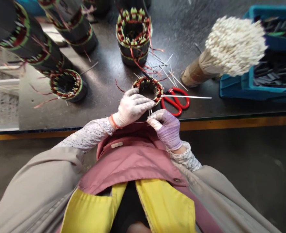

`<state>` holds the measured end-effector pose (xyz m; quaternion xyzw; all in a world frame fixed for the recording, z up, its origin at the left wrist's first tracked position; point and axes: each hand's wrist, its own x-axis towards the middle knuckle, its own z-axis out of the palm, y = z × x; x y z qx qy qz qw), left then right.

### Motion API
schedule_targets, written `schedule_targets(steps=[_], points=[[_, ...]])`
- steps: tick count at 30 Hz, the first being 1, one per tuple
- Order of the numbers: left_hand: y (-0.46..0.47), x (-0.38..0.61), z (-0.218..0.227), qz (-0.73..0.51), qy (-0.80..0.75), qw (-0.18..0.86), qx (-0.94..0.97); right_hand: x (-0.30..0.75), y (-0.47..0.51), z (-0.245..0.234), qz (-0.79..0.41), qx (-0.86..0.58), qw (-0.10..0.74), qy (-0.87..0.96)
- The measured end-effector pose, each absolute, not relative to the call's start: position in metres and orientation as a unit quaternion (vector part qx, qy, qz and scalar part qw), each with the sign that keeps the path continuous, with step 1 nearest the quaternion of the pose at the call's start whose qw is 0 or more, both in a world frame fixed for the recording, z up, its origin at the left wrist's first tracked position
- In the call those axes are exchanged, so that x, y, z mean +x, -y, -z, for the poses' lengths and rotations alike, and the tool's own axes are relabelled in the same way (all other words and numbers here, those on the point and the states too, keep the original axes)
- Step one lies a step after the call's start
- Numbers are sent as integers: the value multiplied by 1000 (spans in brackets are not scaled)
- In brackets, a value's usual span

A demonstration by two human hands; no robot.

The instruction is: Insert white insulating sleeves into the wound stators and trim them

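A short motor stator (158,88) with dark red windings stands at the bench's front edge. My left hand (134,108), in a white glove, lies over its near left rim with the fingers curled on it. In front of the rim, my right hand (166,127), in a purple-and-white glove, pinches a thin white cable tie (150,112) between thumb and fingers. Another white cable tie (187,96) sticks out to the right from the stator's rim, crossing above red-handled scissors (175,103). The scissors' blades are mostly hidden beside the stator.
Another stator (134,40) stands behind, with white offcuts (168,69) scattered beside it. Stacked stators (66,84) lean at left near a white basket (3,103). At right are a bundle of white cable ties (235,45) and blue bins (236,86) with dark parts.
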<state>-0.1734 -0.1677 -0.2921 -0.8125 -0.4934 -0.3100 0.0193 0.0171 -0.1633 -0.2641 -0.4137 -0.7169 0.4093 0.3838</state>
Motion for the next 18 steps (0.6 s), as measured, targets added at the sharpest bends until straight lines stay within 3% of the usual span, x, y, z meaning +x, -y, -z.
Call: schedule_targets(steps=[13,18], points=[[168,-174,295,339,481,23,-808,17,163,265,-397,-396,415,716],[168,-176,298,369,454,50,-809,12,154,282,-393,-433,367,723]])
